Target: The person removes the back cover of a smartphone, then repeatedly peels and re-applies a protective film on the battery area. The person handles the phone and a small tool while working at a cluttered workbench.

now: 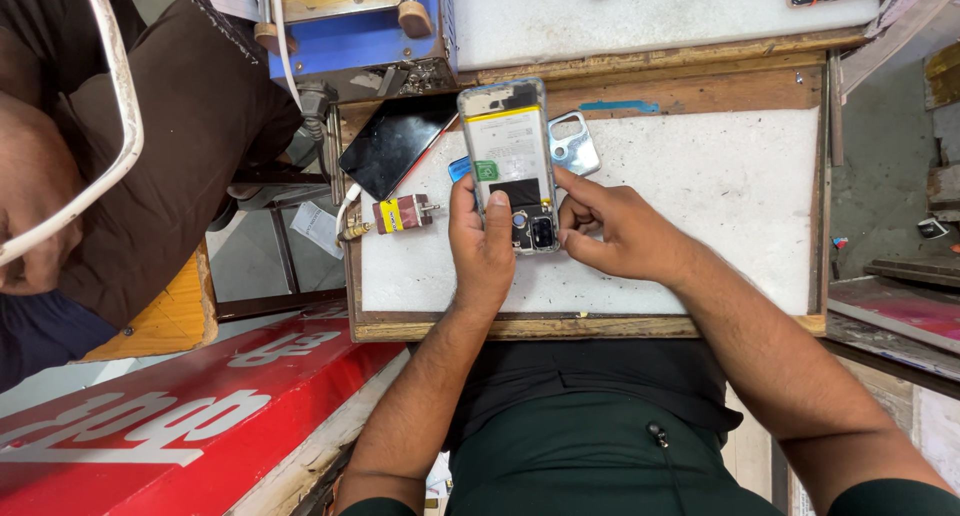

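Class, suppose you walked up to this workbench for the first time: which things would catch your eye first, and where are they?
First, the opened phone with its back cover off, at the middle of the white work mat, held in the grip of the left hand while the right hand touches its side. Next, the red signboard at lower left, and the blue machine at the top, behind the bench.

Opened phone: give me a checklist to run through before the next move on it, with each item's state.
1. Left hand grips the opened phone: ok.
2. Right hand fingertips touch the phone's edge near its cameras: ok.
3. Phone rests over the white work mat: ok.
4. Loose metal plate lies on the mat clear of the hands: ok.
5. Black screen panel lies aside, untouched: ok.
6. Screws all out: cannot tell.
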